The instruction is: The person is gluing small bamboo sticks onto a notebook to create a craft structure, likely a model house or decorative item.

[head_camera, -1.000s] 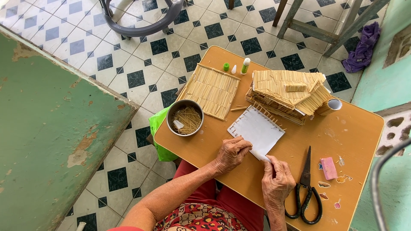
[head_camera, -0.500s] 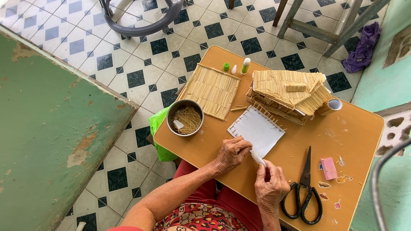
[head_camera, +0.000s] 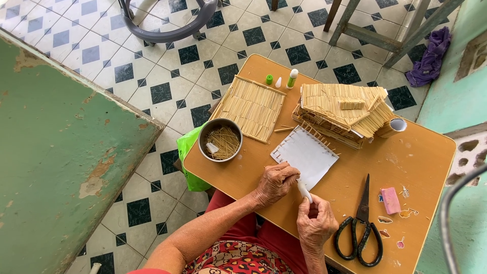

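Observation:
My left hand (head_camera: 275,183) rests on the near edge of a white sheet (head_camera: 307,152) that has short sticks glued along its sides. Its fingers are pinched together; anything between them is too small to see. My right hand (head_camera: 315,223) holds a small white tube (head_camera: 304,191), whose tip points up at my left fingertips. Both hands are at the front edge of a small wooden table (head_camera: 426,167). Behind the sheet stands a model house made of sticks (head_camera: 342,112).
A metal bowl of thin sticks (head_camera: 220,140) and a flat stick panel (head_camera: 252,106) lie to the left. Black scissors (head_camera: 361,223), a pink block (head_camera: 390,200) and paper scraps lie to the right. A glue bottle (head_camera: 292,78) stands at the back. A green wall (head_camera: 56,152) runs along the left.
My right hand has shifted slightly left and nearer, bringing the white tube up against my left fingertips. My left hand has hardly moved.

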